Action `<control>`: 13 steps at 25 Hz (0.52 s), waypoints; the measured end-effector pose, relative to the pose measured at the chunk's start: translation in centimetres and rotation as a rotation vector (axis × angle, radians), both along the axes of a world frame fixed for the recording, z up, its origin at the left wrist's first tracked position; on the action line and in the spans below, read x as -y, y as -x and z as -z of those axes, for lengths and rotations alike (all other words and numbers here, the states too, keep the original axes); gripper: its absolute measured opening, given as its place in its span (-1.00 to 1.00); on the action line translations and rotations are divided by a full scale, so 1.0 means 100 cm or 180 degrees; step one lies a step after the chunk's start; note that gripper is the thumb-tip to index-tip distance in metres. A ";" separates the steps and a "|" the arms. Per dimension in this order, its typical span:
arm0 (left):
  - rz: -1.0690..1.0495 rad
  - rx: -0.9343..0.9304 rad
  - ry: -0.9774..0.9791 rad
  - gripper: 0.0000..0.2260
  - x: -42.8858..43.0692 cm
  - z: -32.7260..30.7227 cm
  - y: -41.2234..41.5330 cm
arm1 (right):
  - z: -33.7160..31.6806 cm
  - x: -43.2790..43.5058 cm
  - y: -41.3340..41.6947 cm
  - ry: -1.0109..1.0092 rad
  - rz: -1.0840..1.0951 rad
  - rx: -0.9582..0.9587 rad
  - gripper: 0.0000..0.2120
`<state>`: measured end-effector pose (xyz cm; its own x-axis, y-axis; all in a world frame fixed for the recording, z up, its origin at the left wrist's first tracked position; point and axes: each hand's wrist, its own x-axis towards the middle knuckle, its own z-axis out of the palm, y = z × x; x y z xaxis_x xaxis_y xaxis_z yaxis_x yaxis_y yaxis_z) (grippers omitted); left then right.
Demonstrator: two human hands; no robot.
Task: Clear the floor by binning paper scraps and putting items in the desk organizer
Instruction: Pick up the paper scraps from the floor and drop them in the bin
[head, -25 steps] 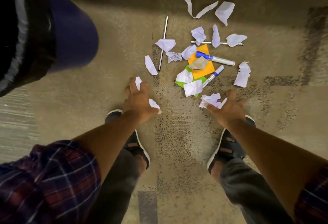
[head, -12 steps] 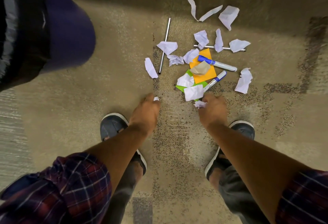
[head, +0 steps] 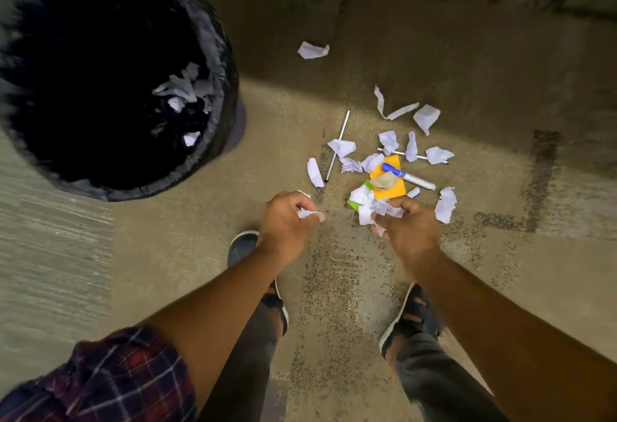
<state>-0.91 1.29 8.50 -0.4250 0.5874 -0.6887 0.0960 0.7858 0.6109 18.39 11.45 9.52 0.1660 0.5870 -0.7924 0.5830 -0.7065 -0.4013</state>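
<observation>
While both arms reach down over the floor [head: 167, 248], the left hand [head: 287, 221] is curled into a fist around a crumpled scrap [head: 305, 213], and the right hand [head: 409, 226] is clenched on a bunch of scraps [head: 384, 208]. Just past the right hand, at 12 o'clock, a blue-capped marker [head: 408, 176] lies with its long axis from 10 to 4 o'clock, cap at 10, across orange paper [head: 390, 189]. More paper scraps [head: 342, 147] litter the floor around it. At 10 o'clock from the left hand stands the bin [head: 220, 54], black-lined, with scraps inside.
</observation>
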 end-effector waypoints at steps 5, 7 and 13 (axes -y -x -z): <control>-0.0815 -0.0051 -0.0729 -0.85 -0.024 -0.102 0.054 | -0.095 -0.017 0.115 -0.0600 -0.0319 -0.0739 -0.83; -0.1136 -0.0418 -0.0838 -0.85 -0.023 -0.135 0.086 | -0.126 -0.018 0.162 -0.0722 -0.0369 -0.1105 -0.86; -0.2118 -0.0503 -0.0604 -0.86 -0.006 -0.172 0.181 | -0.170 -0.006 0.275 -0.0588 -0.0457 -0.1570 -0.86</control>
<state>-19.06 1.85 25.66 -0.8218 0.2721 -0.5007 -0.2686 0.5900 0.7614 -9.12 12.08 26.51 -0.2915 0.7132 -0.6375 0.3796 -0.5255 -0.7614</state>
